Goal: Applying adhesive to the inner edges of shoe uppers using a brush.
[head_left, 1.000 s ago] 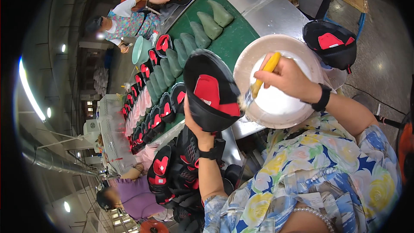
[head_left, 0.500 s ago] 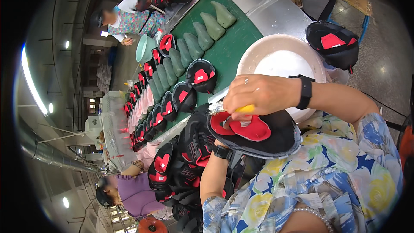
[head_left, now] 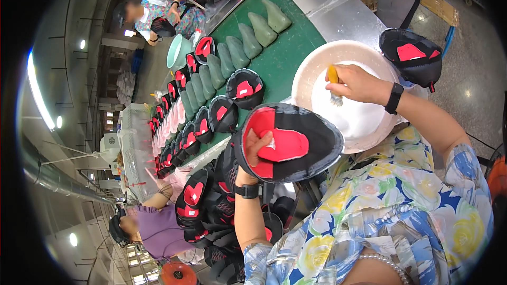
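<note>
My left hand is closed on a black shoe upper, with its fingers inside the red-lined opening. The upper's underside faces up, showing a red lining and a pale, coated-looking edge. Over the pinkish basin my right hand pinches a brush with a yellow handle. The brush's pale bristles point down at the white liquid in the basin; whether they touch it I cannot tell.
Grey-green shoe lasts and black-and-red uppers stand in rows on the green conveyor belt. Another upper lies beyond the basin at the right. More uppers are piled left of me. Two co-workers sit along the line.
My right hand has moved with the brush from above the upper to the basin at the right. The upper has turned and tilted in my left hand. The far co-worker now holds a dark upper.
</note>
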Tool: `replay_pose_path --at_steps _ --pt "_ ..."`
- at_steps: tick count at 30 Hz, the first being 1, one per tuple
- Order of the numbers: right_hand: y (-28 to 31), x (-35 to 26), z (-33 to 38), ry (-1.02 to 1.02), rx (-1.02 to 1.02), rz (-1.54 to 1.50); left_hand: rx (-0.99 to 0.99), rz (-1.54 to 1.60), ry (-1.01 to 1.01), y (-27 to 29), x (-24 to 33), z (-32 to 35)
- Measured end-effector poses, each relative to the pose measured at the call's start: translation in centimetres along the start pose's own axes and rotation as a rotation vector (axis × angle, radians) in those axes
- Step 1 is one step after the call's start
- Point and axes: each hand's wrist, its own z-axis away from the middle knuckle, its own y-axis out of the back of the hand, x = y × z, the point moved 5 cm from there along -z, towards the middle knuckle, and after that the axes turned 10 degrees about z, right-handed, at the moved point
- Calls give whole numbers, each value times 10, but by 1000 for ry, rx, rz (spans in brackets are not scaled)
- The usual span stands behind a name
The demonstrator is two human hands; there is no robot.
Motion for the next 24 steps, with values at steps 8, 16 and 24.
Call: replay_pose_path --at_steps 8,16,24 --pt "1 -9 6 109 -48 335 -9 -179 37 24 21 -8" --pt "23 -77 -16 387 116 -185 -189 -175 128 -20 22 -28" --pt "46 -77 5 344 277 -75 -27 -118 -19 -18 37 -8"
